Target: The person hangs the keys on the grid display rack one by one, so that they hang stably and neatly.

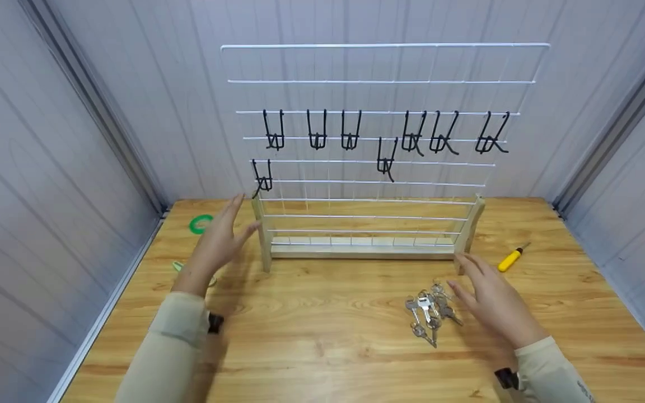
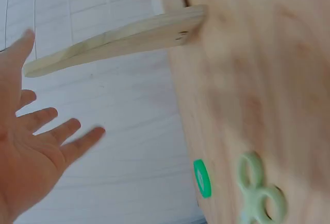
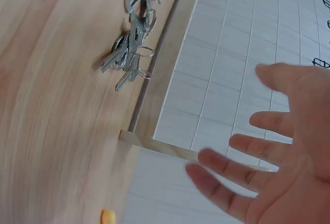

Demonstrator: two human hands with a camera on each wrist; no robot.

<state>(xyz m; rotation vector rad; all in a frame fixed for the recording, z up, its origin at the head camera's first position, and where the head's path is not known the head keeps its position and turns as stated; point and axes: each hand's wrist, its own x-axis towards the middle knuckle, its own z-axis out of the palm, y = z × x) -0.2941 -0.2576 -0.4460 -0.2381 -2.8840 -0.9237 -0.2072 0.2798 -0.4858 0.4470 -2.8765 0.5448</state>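
Observation:
A white wire grid rack (image 1: 367, 216) stands upright on a wooden base (image 1: 361, 252) with wooden side posts. Several black wire hooks (image 1: 317, 140) hang on its bars, most of them in one row and two lower down. My left hand (image 1: 219, 240) is beside the left post (image 2: 118, 38), fingers spread and holding nothing. Near the right post my right hand (image 1: 493, 296) hovers with its fingers extended, also holding nothing. Just left of it lies a bunch of silver keys (image 1: 424, 303) with rings, seen too in the right wrist view as a cluster (image 3: 135, 33).
A green ring-shaped roll (image 1: 192, 225) and light green scissors (image 2: 252, 195) lie on the wooden table (image 1: 300, 347) at the left. To the right is a yellow-handled screwdriver (image 1: 510, 261). Pale panel walls (image 1: 132, 67) enclose the table's back and sides.

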